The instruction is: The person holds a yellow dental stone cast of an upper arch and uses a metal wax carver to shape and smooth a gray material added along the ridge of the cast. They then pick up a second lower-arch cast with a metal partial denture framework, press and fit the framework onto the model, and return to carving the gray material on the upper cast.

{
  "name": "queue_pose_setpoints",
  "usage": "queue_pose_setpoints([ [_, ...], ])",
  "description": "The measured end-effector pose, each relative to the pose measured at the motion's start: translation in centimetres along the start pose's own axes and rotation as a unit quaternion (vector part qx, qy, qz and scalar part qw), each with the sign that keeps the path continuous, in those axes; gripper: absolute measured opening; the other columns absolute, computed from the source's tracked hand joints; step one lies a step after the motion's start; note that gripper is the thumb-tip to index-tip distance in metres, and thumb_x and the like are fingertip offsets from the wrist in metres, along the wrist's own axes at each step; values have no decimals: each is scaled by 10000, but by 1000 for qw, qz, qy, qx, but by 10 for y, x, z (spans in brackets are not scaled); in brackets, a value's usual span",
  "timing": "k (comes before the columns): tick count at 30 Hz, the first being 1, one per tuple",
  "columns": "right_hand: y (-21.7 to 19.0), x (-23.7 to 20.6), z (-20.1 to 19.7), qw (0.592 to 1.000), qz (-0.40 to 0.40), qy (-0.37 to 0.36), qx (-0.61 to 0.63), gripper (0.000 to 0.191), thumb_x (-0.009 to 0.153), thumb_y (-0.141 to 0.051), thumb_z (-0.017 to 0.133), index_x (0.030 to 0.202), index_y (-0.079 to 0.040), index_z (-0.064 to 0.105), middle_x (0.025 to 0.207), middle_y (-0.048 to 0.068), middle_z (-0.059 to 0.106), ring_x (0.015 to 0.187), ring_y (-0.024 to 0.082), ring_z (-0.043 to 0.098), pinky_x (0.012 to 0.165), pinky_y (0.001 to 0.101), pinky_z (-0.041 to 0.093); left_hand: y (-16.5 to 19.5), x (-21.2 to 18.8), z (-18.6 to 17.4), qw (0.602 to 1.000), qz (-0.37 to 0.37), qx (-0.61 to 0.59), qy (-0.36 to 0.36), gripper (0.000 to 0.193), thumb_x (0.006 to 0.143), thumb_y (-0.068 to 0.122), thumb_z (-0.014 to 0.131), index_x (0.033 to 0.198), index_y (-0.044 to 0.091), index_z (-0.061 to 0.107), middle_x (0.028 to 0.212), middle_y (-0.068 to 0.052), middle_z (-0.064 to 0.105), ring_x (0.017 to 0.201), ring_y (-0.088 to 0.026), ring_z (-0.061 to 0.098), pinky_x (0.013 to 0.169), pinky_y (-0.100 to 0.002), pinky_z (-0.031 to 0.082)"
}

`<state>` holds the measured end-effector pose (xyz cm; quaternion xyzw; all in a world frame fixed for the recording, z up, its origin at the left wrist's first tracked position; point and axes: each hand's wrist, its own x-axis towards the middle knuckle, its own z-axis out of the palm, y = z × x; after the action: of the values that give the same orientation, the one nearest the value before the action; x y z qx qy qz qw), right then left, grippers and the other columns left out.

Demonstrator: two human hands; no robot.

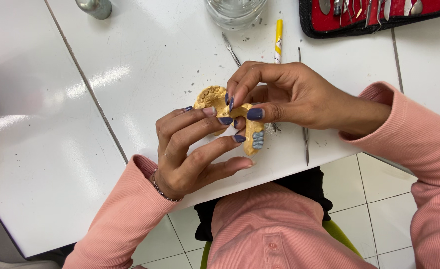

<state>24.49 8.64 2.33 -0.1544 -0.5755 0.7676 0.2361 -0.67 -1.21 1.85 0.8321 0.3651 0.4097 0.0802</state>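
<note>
A yellow plaster dental arch model (pixel 214 97) with grey-blue wax teeth at one end (pixel 257 140) is held above the white table's near edge. My left hand (pixel 192 149) grips it from below, fingertips on its inner curve. My right hand (pixel 289 94) pinches its middle from above with thumb and fingers. Both hands have dark blue nails and pink sleeves.
On the white table (pixel 140 65) lie thin metal instruments (pixel 231 49) (pixel 305 139) and a yellow-white pen-like tool (pixel 278 40). A red-lined tool case (pixel 374 15) sits at the far right, a clear glass jar (pixel 235 11) at the back, a metal cylinder (pixel 95 7) far left.
</note>
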Motion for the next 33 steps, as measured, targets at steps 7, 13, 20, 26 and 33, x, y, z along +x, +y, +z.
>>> queue_pose_setpoints([
  [7,1,-2,0,999,26,12,37,300,1034,-258,710,1249,-54,656,1399,88,550,1362,204,582,1199,404,529,0,-2,5,1000,10,-17,18,549,924,420,972,1203,183,563,1281,10,656,1243,-203,606,1074,-391,451],
  [13,2,-2,-1,1000,13,5,7,286,1051,-272,702,1247,-67,660,1294,99,620,1373,209,584,1211,401,520,2,-3,1,999,40,-22,-1,510,974,366,885,1276,177,520,1301,21,726,1313,-175,626,1177,-397,356],
  [20,4,-2,-3,1000,3,4,-10,280,1062,-278,698,1241,-68,650,1259,91,640,1347,202,583,1216,402,515,9,0,6,996,78,29,-7,315,1042,360,831,1301,338,653,1303,107,738,1328,-130,619,1237,-381,292],
  [26,1,-2,-2,1000,22,-2,-3,285,1060,-268,674,1240,-48,651,1290,109,655,1321,215,632,1167,391,549,10,2,4,989,133,34,-45,253,1113,325,716,1359,366,673,1349,88,728,1360,-127,598,1262,-372,270],
  [33,-2,-2,-2,998,61,8,12,267,1061,-219,617,1220,-12,678,1285,147,716,1203,219,701,1048,355,600,10,3,-1,969,223,67,-79,253,1124,267,676,1377,282,682,1360,38,743,1358,-109,611,1213,-341,345],
])
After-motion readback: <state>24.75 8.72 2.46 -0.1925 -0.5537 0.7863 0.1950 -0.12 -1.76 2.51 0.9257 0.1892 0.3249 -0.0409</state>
